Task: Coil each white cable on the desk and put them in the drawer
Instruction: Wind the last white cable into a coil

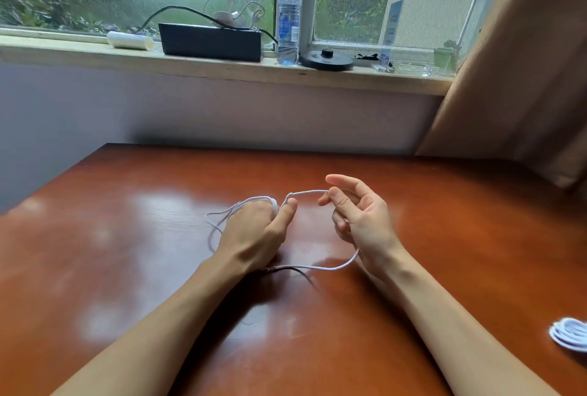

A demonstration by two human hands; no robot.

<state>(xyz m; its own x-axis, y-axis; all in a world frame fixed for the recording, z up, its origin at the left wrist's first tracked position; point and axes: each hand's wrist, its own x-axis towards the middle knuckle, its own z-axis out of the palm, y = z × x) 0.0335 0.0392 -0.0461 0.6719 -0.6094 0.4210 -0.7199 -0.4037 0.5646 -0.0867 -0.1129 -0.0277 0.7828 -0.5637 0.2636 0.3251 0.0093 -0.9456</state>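
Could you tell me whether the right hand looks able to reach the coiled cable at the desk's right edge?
Probably yes: only bare desk lies between the right hand and the coil. But its fingers pinch the loose cable, so it would likely have to let go first.

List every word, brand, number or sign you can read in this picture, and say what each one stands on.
No text can be read here.
Label on the water bottle: pale marks on blue, too blurred to read.
The blue standing card to the right of the bottle: white marks, too small and blurred to read.
The black box: no print shows.
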